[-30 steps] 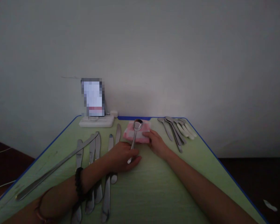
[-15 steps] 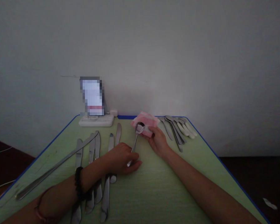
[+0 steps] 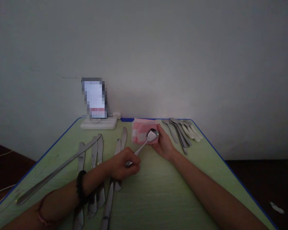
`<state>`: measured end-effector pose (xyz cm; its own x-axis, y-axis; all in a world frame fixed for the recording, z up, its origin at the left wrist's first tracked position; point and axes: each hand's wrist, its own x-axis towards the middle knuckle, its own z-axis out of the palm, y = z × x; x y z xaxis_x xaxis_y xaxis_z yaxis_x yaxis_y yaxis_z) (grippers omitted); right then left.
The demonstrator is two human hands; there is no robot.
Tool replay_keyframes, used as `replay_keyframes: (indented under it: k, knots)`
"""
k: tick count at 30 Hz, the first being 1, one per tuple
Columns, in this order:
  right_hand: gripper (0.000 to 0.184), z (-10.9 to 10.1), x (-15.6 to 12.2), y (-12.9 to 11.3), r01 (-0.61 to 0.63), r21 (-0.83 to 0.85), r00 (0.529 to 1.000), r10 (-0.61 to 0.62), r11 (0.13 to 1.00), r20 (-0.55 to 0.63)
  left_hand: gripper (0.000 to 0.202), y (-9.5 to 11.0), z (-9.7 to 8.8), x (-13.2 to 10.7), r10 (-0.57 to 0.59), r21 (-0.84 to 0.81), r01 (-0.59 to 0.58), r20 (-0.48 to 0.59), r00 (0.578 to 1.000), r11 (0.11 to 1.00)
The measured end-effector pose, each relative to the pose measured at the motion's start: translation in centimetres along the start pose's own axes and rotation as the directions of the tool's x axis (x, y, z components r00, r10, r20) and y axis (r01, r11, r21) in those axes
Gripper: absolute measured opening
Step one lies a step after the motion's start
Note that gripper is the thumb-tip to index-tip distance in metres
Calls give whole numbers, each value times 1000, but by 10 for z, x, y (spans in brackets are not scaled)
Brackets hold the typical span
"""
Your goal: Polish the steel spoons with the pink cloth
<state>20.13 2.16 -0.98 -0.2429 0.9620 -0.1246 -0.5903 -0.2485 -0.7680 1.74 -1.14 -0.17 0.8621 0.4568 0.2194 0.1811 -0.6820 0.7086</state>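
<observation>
A metal spoon is gripped by its handle in my left hand, the bowl pointing up and to the right. My right hand is closed on the edge of a folded pink and white cloth, which spreads out behind the spoon's bowl. Whether the bowl touches the cloth is hard to tell. Under and around my left forearm lie several table knives, partly hidden by the arm. One of the knives nearest my left hand lies just beyond my knuckles.
Several spoons, some with white handles, lie in a group at the back right. A long-handled metal utensil slants across the left side. A phone stands on a white base near the wall. A blue edge borders the green table.
The spoon has tilted, its bowl moving right and slightly down toward my right hand. The cloth now hangs flatter and lower. My left fingers have curled in, and two knives beside them have shifted.
</observation>
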Motion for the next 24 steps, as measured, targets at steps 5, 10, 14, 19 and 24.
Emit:
replay_keyframes:
  k: [5, 10, 14, 19, 24]
  knots:
    - [40, 1, 1, 2, -25, -51, 1000, 25, 998, 0, 34, 0, 1, 2, -24, 100, 31, -71, 997, 995]
    - [41, 0, 2, 1, -44, -29, 999, 45, 999, 29, 29, -3, 4, 2, -3, 292, 34, -105, 994, 956]
    - [35, 0, 2, 0, -10, 26, 1000, 10, 1000, -12, 24, -5, 6, 3, -35, 432, 86, -126, 991, 898]
    - [32, 0, 2, -2, 45, 20, 999, -45, 999, -13, 25, -4, 6, 4, -57, 434, 107, -127, 990, 894]
    - [33, -3, 2, -2, 63, 71, 997, -60, 996, -38, 28, -5, 1, 3, -22, 332, 45, -73, 997, 942]
